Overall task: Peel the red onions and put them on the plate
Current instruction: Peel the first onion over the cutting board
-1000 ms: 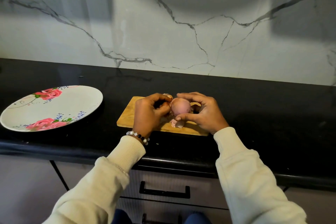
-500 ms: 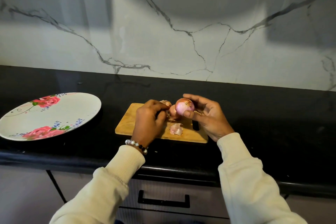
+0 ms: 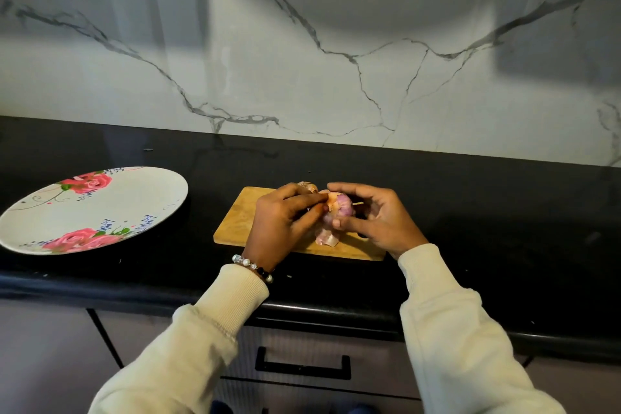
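Nearest you, both cream sleeves reach over the black counter (image 3: 470,218) edge, hands close together above the wooden board (image 3: 242,218).

Your right hand (image 3: 376,218) cups the red onion (image 3: 342,207), forefinger curled over its top and thumb beneath. Half a second ago that hand held the onion alone, raised clear, with your left hand drawn back; now your left hand (image 3: 279,222) has come in again and its thumb and forefinger pinch a pale orange flap of skin at the onion's left flank. The detached peel (image 3: 326,239), which lay bare on the board, now sits directly under the onion.

Judgement: one layer is off and you have begun the next strip; peeling of this onion is not finished.

Purple flesh faces the camera. The long axis appears to run roughly up and down between forefinger and thumb, but root and tip are covered, so which end is up cannot be told.

Behind your left fingers a second brownish onion (image 3: 307,185) shows in part, apparently unpeeled.

Well apart to the left, the plate (image 3: 134,198) with rose print carries no onion.
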`<state>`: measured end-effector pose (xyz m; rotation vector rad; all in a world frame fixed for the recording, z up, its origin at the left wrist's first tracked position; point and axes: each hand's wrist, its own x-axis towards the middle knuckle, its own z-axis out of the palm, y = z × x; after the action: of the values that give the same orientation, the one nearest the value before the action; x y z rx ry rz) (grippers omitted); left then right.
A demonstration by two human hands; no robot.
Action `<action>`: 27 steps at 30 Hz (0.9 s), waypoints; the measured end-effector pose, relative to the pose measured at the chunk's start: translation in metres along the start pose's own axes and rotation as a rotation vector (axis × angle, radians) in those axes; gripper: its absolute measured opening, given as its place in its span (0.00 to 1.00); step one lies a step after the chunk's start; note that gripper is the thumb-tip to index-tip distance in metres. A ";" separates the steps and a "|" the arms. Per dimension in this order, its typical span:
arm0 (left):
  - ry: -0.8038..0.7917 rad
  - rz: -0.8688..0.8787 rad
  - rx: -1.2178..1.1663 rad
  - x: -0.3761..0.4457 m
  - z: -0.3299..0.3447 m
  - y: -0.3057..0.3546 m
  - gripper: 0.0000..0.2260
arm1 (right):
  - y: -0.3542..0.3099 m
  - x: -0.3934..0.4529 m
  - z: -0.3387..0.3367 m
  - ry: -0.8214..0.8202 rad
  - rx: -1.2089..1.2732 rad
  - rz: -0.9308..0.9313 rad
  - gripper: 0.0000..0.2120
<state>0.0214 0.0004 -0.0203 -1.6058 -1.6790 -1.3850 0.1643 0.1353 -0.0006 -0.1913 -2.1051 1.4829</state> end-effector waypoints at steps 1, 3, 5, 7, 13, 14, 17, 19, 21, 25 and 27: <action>-0.011 0.003 0.001 0.000 0.000 0.001 0.12 | 0.000 0.001 0.000 0.011 -0.025 0.001 0.23; -0.030 0.009 0.012 0.001 -0.001 0.001 0.11 | 0.000 0.001 -0.001 0.026 -0.051 0.007 0.23; -0.046 0.019 0.035 0.001 0.000 0.000 0.09 | -0.001 0.000 -0.001 0.026 -0.054 0.015 0.23; -0.055 0.032 0.045 0.001 0.000 0.000 0.10 | 0.000 0.000 0.000 0.025 -0.046 0.025 0.23; -0.054 0.076 0.103 0.000 0.000 0.002 0.13 | 0.000 0.000 0.001 0.016 -0.037 0.043 0.22; -0.046 0.092 0.128 -0.001 0.001 0.002 0.12 | 0.000 0.001 0.001 0.014 -0.037 0.046 0.22; -0.017 0.120 0.182 -0.001 0.004 0.000 0.12 | 0.001 0.002 0.001 0.017 -0.041 0.049 0.22; 0.001 0.123 0.217 -0.001 0.006 0.000 0.12 | 0.001 0.002 0.001 0.021 -0.047 0.049 0.23; 0.002 0.111 0.253 -0.001 0.007 0.002 0.12 | 0.001 0.002 0.002 0.022 -0.048 0.046 0.23; -0.025 0.004 0.214 0.003 0.008 0.006 0.09 | 0.000 0.002 0.003 0.033 -0.018 0.025 0.23; -0.036 -0.103 0.152 0.006 0.008 0.006 0.05 | -0.001 0.001 0.004 0.038 -0.001 0.007 0.23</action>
<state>0.0286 0.0089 -0.0163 -1.4868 -1.8641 -1.2494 0.1617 0.1324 -0.0002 -0.2263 -2.0770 1.4712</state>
